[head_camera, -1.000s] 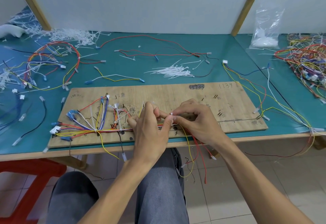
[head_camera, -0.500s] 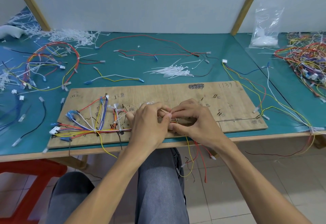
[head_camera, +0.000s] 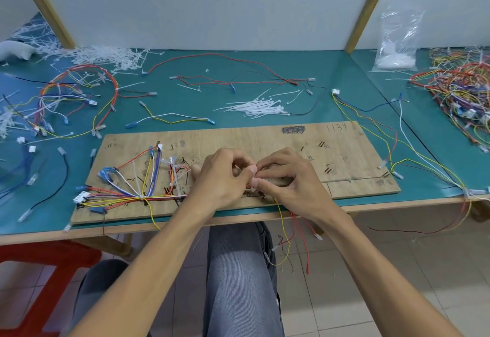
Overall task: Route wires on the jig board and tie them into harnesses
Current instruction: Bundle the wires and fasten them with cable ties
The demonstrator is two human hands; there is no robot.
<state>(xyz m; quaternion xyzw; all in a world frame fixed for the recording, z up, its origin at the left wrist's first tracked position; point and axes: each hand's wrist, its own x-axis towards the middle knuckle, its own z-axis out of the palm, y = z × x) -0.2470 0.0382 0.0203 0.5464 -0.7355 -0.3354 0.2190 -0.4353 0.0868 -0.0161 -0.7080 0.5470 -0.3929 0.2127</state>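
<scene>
Wire bundle (head_camera: 159,197) is lying along the near edge of the jig board (head_camera: 265,140), which is sitting on the teal table (head_camera: 185,103). I am pinching it mid-board with both hands pressed together, my left hand (head_camera: 220,180) and right hand (head_camera: 291,177) each curling thumb and fingers round it. Loose wire ends (head_camera: 307,269), red and yellow, are hanging off the table edge. White cable ties (head_camera: 257,107) are lying beyond the board.

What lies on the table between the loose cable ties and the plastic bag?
In the head view, a white connector lies there on the green mat.
</scene>
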